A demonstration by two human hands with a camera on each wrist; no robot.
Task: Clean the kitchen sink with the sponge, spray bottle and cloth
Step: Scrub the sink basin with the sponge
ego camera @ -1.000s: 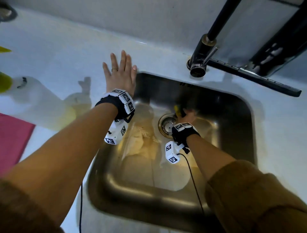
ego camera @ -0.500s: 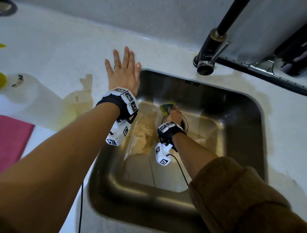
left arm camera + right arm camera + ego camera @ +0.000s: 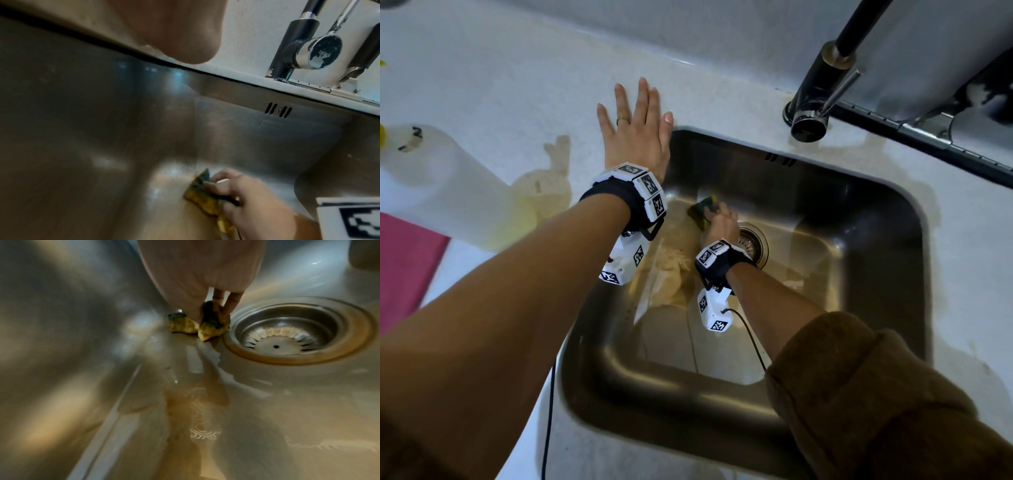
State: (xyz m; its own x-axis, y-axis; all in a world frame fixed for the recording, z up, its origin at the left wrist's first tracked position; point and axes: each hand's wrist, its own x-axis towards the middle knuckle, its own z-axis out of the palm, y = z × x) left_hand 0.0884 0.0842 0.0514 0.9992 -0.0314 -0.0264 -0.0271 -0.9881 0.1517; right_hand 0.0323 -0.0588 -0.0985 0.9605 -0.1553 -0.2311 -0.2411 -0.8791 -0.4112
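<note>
The right hand (image 3: 720, 222) grips the sponge (image 3: 702, 209) against the sink (image 3: 887, 274) floor, just beside the drain (image 3: 755, 245). The left hand (image 3: 637, 133) lies flat, fingers straight, on the table (image 3: 500, 85) at the sink's rim.

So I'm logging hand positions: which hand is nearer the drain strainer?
Right. The right hand grips the sponge inside the sink, beside the drain strainer; the left hand lies flat on the countertop outside the basin.
</note>
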